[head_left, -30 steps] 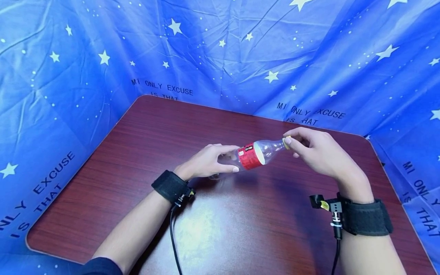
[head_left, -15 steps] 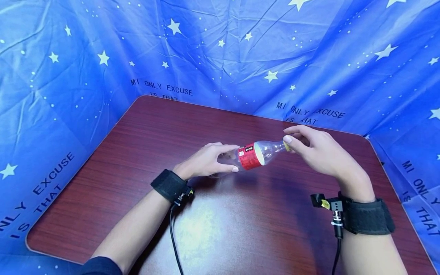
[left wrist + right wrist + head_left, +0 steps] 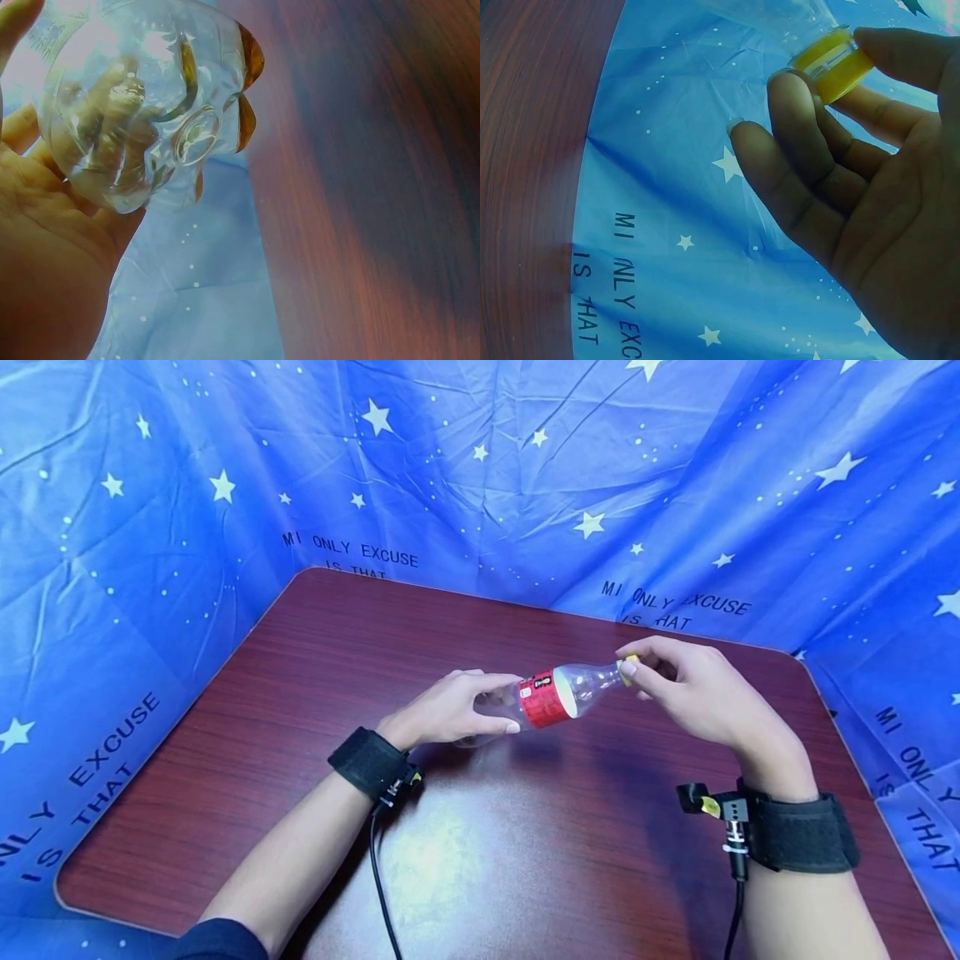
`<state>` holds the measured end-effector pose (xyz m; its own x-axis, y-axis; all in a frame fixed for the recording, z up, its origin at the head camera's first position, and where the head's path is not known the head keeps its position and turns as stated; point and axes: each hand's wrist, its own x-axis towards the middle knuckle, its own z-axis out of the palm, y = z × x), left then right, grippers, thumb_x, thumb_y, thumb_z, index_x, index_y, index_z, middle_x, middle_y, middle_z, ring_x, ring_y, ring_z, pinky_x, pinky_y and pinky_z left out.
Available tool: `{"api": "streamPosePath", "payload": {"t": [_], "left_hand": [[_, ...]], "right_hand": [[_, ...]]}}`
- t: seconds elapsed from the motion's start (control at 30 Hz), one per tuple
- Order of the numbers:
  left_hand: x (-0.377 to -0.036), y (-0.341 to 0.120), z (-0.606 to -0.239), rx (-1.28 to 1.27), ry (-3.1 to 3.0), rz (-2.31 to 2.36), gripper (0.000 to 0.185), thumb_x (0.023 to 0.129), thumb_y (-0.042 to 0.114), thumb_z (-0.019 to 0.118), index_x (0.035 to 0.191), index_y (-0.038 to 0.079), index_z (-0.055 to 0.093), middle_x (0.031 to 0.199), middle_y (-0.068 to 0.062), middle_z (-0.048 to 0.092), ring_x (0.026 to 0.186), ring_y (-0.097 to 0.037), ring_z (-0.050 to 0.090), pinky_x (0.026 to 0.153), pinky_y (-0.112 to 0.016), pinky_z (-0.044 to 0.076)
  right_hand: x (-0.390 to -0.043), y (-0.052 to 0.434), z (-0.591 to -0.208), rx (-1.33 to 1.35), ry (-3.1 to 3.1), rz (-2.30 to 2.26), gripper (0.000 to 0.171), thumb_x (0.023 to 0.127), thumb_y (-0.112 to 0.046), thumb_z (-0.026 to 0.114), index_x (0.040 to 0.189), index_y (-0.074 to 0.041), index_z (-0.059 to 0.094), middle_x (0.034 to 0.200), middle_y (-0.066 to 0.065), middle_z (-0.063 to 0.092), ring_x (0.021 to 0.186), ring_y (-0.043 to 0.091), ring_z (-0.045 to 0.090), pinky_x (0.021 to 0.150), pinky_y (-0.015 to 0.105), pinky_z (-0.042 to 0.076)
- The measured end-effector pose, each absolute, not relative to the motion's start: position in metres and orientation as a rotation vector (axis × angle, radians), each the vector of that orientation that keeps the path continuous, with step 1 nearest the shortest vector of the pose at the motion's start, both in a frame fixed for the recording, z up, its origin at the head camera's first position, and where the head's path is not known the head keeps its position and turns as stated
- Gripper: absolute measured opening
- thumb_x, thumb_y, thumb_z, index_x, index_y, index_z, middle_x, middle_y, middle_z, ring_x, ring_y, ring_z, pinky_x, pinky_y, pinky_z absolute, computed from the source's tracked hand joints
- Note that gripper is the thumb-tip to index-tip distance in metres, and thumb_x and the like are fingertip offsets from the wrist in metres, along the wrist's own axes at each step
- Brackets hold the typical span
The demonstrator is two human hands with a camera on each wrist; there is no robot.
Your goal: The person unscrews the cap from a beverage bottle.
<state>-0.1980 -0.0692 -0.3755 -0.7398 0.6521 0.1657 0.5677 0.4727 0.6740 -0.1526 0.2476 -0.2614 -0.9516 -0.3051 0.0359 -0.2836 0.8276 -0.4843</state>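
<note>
A clear empty plastic bottle [image 3: 558, 695] with a red label is held nearly level above the dark red table [image 3: 315, 643]. My left hand [image 3: 457, 710] grips its lower body; the left wrist view shows the bottle's base [image 3: 142, 112] against my palm. My right hand [image 3: 675, 685] pinches the yellow cap [image 3: 627, 665] at the bottle's right end. In the right wrist view the yellow cap [image 3: 832, 64] sits between my thumb and fingertips [image 3: 795, 97].
A blue star-printed cloth [image 3: 480, 468] with black lettering hangs behind and along both sides of the table. Black wrist straps with cables [image 3: 378, 877] sit on both forearms. The table's rounded front-left corner [image 3: 67, 893] lies near my left arm.
Almost nothing differs: both hands keep their hold on the bottle and cap, and the right fingers have shifted slightly on the cap.
</note>
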Motion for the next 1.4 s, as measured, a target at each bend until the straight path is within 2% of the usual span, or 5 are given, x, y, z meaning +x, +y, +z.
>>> {"api": "streamPosePath", "payload": {"t": [0.37,0.7,1.0,1.27,1.4], "left_hand": [[-0.198,-0.067,-0.375,1.057,2.581,1.152,0.064,0.092,0.04,0.081,0.149,0.019,0.059,0.121,-0.003,0.077,0.111,-0.015,0.062,0.096,-0.037,0.053],[-0.199,-0.067,-0.376,0.992,2.536,1.235,0.063,0.092,0.039,0.081,0.148,0.018,0.059,0.122,-0.001,0.076,0.115,-0.012,0.068,0.098,-0.036,0.055],[-0.199,-0.067,-0.377,0.956,2.503,1.33,0.06,0.091,0.036,0.082,0.143,0.015,0.061,0.121,-0.001,0.077,0.117,-0.011,0.07,0.101,-0.037,0.056],[-0.199,-0.067,-0.378,0.937,2.465,1.411,0.059,0.092,0.032,0.083,0.142,0.012,0.058,0.122,-0.006,0.076,0.117,-0.021,0.072,0.097,-0.035,0.06],[-0.199,-0.067,-0.378,0.931,2.448,1.435,0.058,0.092,0.031,0.082,0.14,0.011,0.058,0.121,-0.004,0.076,0.115,-0.018,0.073,0.096,-0.031,0.06]], "right_hand": [[-0.152,0.249,-0.261,-0.518,3.013,-0.817,0.033,0.104,-0.032,0.066,0.133,-0.017,0.069,0.108,0.006,0.071,0.088,0.018,0.06,0.069,0.025,0.047],[-0.151,0.252,-0.259,-0.507,3.036,-0.85,0.034,0.105,-0.029,0.066,0.135,-0.015,0.068,0.106,0.007,0.072,0.084,0.013,0.06,0.067,0.023,0.045],[-0.15,0.255,-0.265,-0.495,3.01,-0.816,0.035,0.107,-0.033,0.061,0.137,-0.015,0.066,0.105,0.004,0.076,0.091,0.008,0.067,0.073,0.022,0.047],[-0.148,0.258,-0.274,-0.517,2.998,-0.772,0.035,0.107,-0.032,0.061,0.137,-0.015,0.066,0.102,0.002,0.075,0.09,0.007,0.065,0.077,0.021,0.046],[-0.147,0.26,-0.28,-0.513,2.98,-0.763,0.033,0.107,-0.031,0.062,0.135,-0.015,0.066,0.102,0.002,0.074,0.09,0.009,0.065,0.076,0.022,0.047]]}}
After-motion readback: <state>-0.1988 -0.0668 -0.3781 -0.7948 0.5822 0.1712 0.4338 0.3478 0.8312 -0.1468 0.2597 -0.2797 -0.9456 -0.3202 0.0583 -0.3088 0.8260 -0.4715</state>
